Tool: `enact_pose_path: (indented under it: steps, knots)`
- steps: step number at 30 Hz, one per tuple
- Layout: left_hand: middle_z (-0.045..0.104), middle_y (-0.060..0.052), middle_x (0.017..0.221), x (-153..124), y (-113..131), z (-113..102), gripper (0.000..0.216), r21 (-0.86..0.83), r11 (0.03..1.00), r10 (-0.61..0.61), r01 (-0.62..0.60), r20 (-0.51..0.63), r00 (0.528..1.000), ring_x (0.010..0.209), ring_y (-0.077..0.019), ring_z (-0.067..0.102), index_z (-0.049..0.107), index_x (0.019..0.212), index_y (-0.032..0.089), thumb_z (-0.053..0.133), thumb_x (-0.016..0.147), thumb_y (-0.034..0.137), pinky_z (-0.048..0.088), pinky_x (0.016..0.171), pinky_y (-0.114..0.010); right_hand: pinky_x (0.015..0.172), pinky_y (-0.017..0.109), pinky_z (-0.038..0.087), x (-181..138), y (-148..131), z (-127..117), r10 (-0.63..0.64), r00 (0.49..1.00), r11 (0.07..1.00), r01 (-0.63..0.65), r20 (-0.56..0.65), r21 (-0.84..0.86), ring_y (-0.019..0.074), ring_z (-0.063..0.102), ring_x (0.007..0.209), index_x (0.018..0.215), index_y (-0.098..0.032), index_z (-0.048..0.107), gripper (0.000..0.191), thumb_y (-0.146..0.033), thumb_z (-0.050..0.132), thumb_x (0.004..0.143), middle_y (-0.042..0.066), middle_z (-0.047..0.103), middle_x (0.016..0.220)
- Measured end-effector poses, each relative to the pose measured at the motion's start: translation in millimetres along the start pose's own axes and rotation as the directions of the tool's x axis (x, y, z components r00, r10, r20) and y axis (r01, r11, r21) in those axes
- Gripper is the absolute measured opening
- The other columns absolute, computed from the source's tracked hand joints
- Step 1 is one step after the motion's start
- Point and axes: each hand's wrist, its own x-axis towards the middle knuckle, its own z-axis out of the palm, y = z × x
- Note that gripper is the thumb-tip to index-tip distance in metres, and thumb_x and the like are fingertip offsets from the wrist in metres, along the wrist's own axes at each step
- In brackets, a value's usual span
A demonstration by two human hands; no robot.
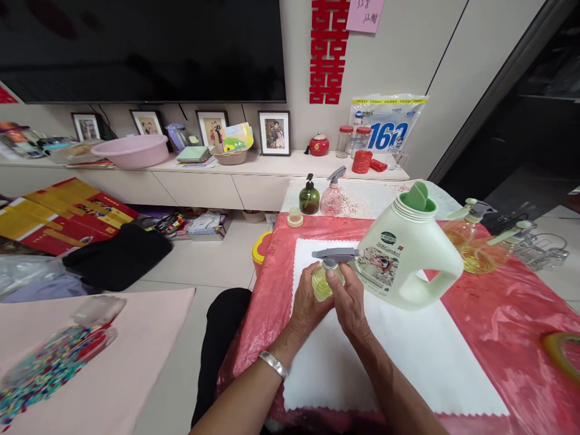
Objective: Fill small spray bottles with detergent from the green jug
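The small clear spray bottle [322, 287], up over the white mat [408, 368], has the left hand [310, 302] and right hand [350, 299] curled around it, and seems light, hard and maybe slippery, so its round belly looks best to hold.

Illumination is bright, diffuse and even across the wall [296, 66] and the white cloth [335, 374]. Specular glare streaks the red table cover [512, 320]; the television screen [145, 48] returns faint, dark reflections. Shadow darkens the space under the cabinet [194, 190]. Wide-angle distortion slants the dark door [521, 139] at right. The jug label [379, 264] is legible; the beads [49, 374] and the tape roll [553, 349] are blurred.
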Motion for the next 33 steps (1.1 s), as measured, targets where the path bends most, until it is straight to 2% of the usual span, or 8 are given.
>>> enact_pose_path:
  steps: [8, 11, 15, 18, 23, 28, 30, 33]
  knots:
    - [0.064, -0.016, 0.129, 0, 1, -1, 0.071, 0.007, 0.999, 0.041, -0.041, -0.006, 0.999, 0.121, -0.0325, 0.064, 0.046, 0.131, 0.019, 0.081, 0.075, 0.043, 0.054, 0.102, -0.053, 0.086, 0.038, 0.050, 1, 6, 7, 0.049, 0.992, 0.999, -0.049, -0.115, 0.000, 0.0246, 0.065, 0.091, 0.103, -0.017, 0.068, 0.039, -0.051, 0.068, 0.084, 0.007, 0.071, 0.097]
    - [0.064, -0.015, 0.128, 0, 3, 0, 0.071, 0.014, 0.999, 0.034, -0.034, -0.020, 0.999, 0.117, -0.0320, 0.066, 0.046, 0.131, 0.020, 0.082, 0.074, 0.045, 0.056, 0.099, -0.053, 0.089, 0.038, 0.049, 1, 1, 2, 0.024, 0.998, 1.000, -0.024, -0.058, 0.001, 0.0244, 0.064, 0.094, 0.104, -0.018, 0.068, 0.040, -0.054, 0.063, 0.087, 0.006, 0.070, 0.099]
    - [0.066, -0.016, 0.126, -1, 5, -1, 0.078, 0.008, 1.000, -0.013, 0.013, -0.002, 1.000, 0.117, -0.0323, 0.066, 0.045, 0.133, 0.019, 0.084, 0.072, 0.047, 0.057, 0.098, -0.052, 0.087, 0.035, 0.049, 2, -5, -2, -0.009, 1.000, 1.000, 0.008, 0.024, 0.015, 0.0222, 0.064, 0.095, 0.095, -0.020, 0.068, 0.040, -0.055, 0.049, 0.096, 0.005, 0.069, 0.095]
    - [0.065, -0.016, 0.129, 0, 4, -1, 0.078, -0.019, 1.000, -0.022, 0.022, 0.010, 1.000, 0.120, -0.0324, 0.065, 0.045, 0.133, 0.019, 0.085, 0.072, 0.046, 0.055, 0.100, -0.053, 0.083, 0.034, 0.050, 2, 0, 1, 0.004, 1.000, 1.000, -0.004, -0.007, 0.009, 0.0219, 0.065, 0.091, 0.100, -0.019, 0.069, 0.038, -0.054, 0.054, 0.094, 0.005, 0.071, 0.095]
    - [0.065, -0.017, 0.128, 1, 3, -1, 0.072, -0.032, 0.999, 0.003, -0.004, -0.009, 1.000, 0.121, -0.0341, 0.065, 0.047, 0.130, 0.019, 0.083, 0.073, 0.043, 0.055, 0.101, -0.055, 0.087, 0.039, 0.048, 1, 9, 8, 0.016, 0.995, 0.999, -0.020, -0.101, -0.038, 0.0249, 0.064, 0.093, 0.102, -0.018, 0.068, 0.037, -0.052, 0.063, 0.089, 0.007, 0.071, 0.098]
    - [0.065, -0.017, 0.128, 1, 4, 0, 0.076, -0.038, 0.999, -0.032, 0.033, 0.008, 0.999, 0.119, -0.0342, 0.066, 0.046, 0.131, 0.019, 0.085, 0.070, 0.045, 0.055, 0.101, -0.055, 0.084, 0.036, 0.050, 0, 3, 2, -0.026, 1.000, 0.999, 0.025, -0.006, -0.033, 0.0234, 0.064, 0.093, 0.088, -0.020, 0.067, 0.041, -0.056, 0.050, 0.096, 0.005, 0.069, 0.089]
    - [0.064, -0.017, 0.129, 1, 4, -1, 0.077, -0.031, 0.999, -0.031, 0.031, 0.007, 0.999, 0.119, -0.0341, 0.065, 0.046, 0.131, 0.019, 0.085, 0.070, 0.046, 0.054, 0.102, -0.055, 0.084, 0.035, 0.050, 1, 3, 1, -0.028, 1.000, 0.999, 0.028, 0.006, -0.033, 0.0224, 0.064, 0.091, 0.092, -0.020, 0.068, 0.040, -0.055, 0.048, 0.098, 0.005, 0.069, 0.089]
    - [0.063, -0.018, 0.131, 1, 2, -2, 0.078, -0.026, 1.000, -0.011, 0.011, 0.012, 1.000, 0.121, -0.0336, 0.064, 0.045, 0.132, 0.019, 0.085, 0.071, 0.046, 0.052, 0.104, -0.054, 0.088, 0.037, 0.050, 1, 9, 5, -0.013, 0.999, 0.999, 0.011, -0.038, -0.053, 0.0237, 0.065, 0.094, 0.100, -0.020, 0.070, 0.036, -0.052, 0.054, 0.095, 0.006, 0.071, 0.097]
